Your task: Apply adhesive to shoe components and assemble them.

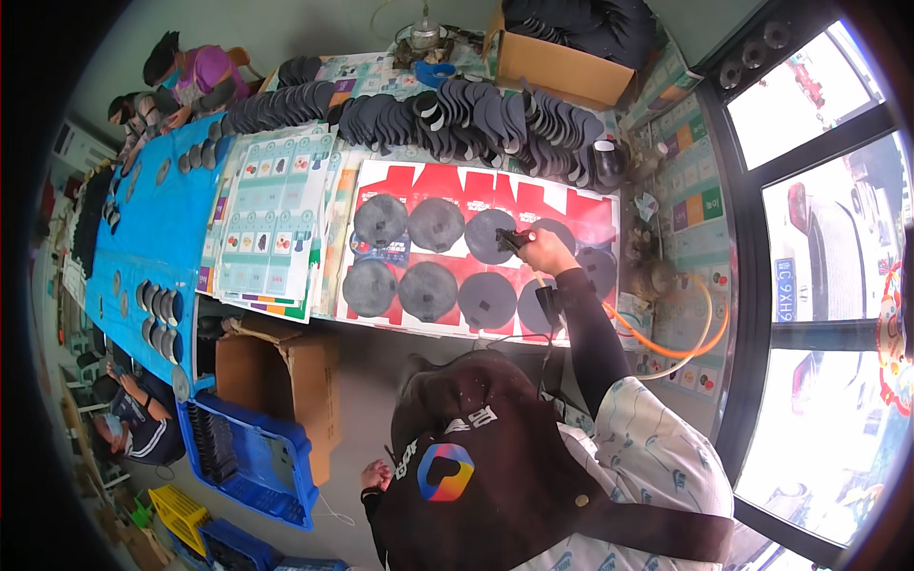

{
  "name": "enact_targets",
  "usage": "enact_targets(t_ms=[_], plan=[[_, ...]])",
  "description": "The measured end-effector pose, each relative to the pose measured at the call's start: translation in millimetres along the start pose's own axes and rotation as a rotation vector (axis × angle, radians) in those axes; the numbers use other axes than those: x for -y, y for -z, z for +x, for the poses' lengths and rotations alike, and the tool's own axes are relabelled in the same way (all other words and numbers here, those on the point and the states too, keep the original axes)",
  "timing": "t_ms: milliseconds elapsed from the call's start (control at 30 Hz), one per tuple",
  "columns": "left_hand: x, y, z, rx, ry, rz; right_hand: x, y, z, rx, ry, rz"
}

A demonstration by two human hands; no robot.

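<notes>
My right hand (547,253) is closed around a black spray gun (515,240), its tip over a round dark grey disc (486,236). Orange and pale hoses (700,349) trail off to the right of my forearm. Several similar discs (428,292) lie in two rows on red and white printed card sheets (409,178); my right hand and arm partly cover the ones on the right. Low by my apron (505,495) hangs my left hand (376,474), fingers curled, with nothing visible in it.
Stacks of dark curved pads (476,119) line the far table edge, near a cardboard box (562,68) of more pads. Printed sheets (271,200) and a blue-covered table (143,247) extend left, with people seated around it. A blue crate (252,457) and a carton (314,390) stand below.
</notes>
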State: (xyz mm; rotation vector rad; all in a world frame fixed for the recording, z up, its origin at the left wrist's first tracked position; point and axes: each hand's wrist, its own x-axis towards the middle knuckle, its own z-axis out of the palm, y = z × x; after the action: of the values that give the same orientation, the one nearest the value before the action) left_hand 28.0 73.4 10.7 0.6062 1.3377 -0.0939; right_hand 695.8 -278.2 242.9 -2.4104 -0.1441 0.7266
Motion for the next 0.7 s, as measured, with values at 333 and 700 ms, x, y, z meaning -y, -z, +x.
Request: enact_targets(t_ms=[333,700], plan=[[-24,-48,-10,0.035,-0.094,0.136,-10,-1,9,-0.370,0.113,-0.033],[-41,-44,-5,-0.095,-0.081,0.352,-17,-12,-5,-0.414,0.117,0.083]])
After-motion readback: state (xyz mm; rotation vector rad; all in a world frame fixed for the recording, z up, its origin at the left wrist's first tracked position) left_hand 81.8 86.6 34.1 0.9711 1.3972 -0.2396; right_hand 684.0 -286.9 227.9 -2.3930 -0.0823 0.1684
